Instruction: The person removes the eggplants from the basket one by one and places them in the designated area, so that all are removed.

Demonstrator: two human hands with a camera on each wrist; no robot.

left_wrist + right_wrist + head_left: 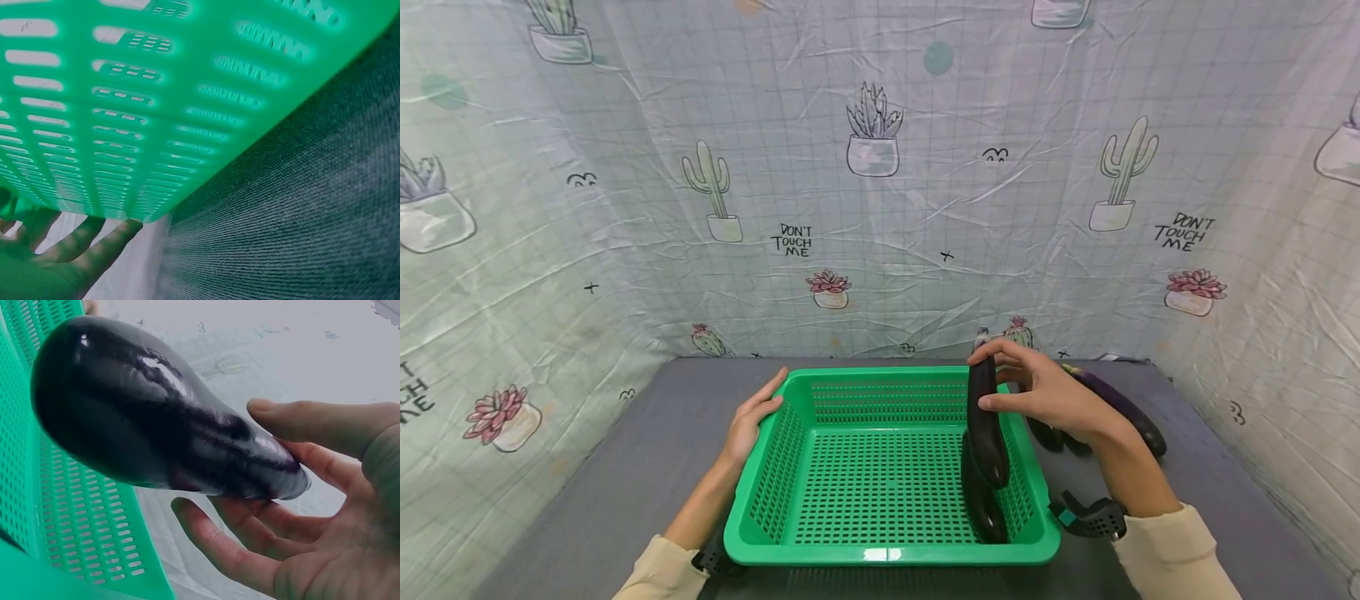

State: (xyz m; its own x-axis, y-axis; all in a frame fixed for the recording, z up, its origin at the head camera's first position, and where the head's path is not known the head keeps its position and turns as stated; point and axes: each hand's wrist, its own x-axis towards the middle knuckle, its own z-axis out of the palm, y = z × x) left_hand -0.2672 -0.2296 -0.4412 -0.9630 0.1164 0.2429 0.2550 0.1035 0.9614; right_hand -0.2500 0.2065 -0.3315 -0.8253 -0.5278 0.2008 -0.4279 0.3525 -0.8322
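A dark purple eggplant (986,425) is held by my right hand (1048,387) between thumb and fingers, near its stem end, over the right side of the green plastic basket (891,554). In the right wrist view, the eggplant (144,419) points its thick glossy end away from the palm. Beneath it, a second eggplant (981,508) lies in the basket along the right wall, partly hidden. My left hand (747,425) grips the basket's left rim near the far corner; its fingers (103,250) lie against the slotted outer wall in the left wrist view.
More eggplants lie on the grey table (632,500) right of the basket, partly hidden by my right hand and forearm; one long eggplant (1120,404) shows behind the wrist. A cactus-printed cloth (880,217) hangs behind and at both sides.
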